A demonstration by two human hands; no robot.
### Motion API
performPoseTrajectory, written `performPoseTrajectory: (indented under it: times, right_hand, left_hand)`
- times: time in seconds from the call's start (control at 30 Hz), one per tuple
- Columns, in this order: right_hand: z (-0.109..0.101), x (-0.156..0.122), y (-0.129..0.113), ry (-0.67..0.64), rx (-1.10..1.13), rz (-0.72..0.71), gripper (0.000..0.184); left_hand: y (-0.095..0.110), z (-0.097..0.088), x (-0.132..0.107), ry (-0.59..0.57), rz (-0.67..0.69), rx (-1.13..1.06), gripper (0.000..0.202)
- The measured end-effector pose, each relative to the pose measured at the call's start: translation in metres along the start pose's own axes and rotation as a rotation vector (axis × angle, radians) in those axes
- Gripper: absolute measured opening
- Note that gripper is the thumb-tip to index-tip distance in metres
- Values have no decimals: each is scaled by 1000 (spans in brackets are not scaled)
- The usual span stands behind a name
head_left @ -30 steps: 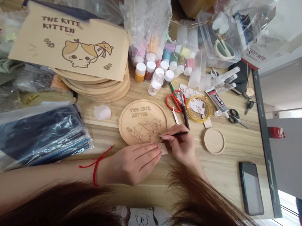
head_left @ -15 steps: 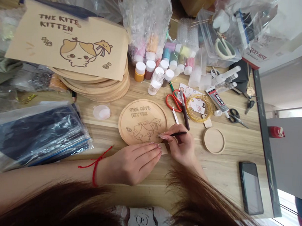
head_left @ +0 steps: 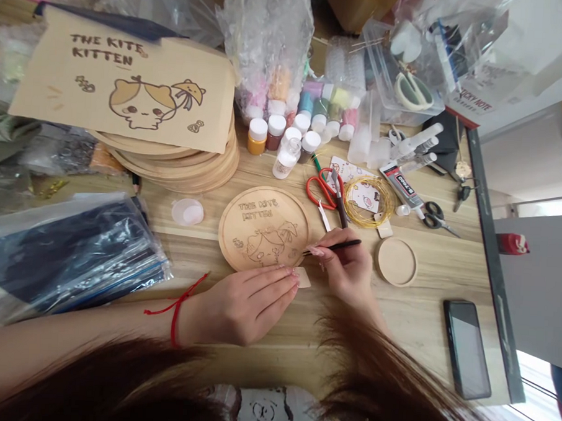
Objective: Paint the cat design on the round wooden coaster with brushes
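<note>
My left hand (head_left: 246,305) lies flat, fingers stretched out together, across the near edge of a round wooden plate (head_left: 227,242). Its fingertips rest on a small pale square piece (head_left: 303,278). The plate carries the outlined words "THE KITE KITTEN" and a kitten figure, whose lower part my fingers hide. In my right hand (head_left: 346,266) are slim black tweezers (head_left: 344,245), pinched between thumb and fingers. Their tips point left at the plate's right rim. Anything between the tips is too small to make out.
Behind the plate stand small paint jars (head_left: 284,142). Red-handled scissors (head_left: 326,191), a coil of gold wire (head_left: 350,216) and a glue tube (head_left: 403,188) lie to the right. A paper drawing (head_left: 175,63) covers stacked wooden plates (head_left: 189,172). A phone (head_left: 468,349) lies right.
My right hand has moved slightly right, drawing the tweezers' tips back toward the plate's rim. My left hand stays in place. The whole view has shifted a little.
</note>
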State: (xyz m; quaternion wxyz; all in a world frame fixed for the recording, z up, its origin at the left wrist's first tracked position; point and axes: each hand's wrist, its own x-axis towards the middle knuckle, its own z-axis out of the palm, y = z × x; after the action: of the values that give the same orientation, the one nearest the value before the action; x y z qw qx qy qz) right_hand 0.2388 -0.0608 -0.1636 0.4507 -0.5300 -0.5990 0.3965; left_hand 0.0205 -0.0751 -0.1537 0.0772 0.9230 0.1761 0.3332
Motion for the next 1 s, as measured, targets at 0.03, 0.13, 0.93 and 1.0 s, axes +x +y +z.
performPoseTrajectory:
  times: [0.03,0.13,0.93,1.0]
  right_hand:
    - [1,0,0,-18,-19,-13,9]
    - [5,-1,0,-72,-68,-56,8]
    - [9,1,-4,-68,-106,-65,11]
    - [9,1,-4,-67,-89,-51,12]
  left_hand:
    - [0,0,-1,0,-1,-3,24]
    - [0,2,-2,17,-11,-20,23]
    - [0,1,-1,4,-19,-26,24]
    - [0,1,-1,13,-29,-30,23]
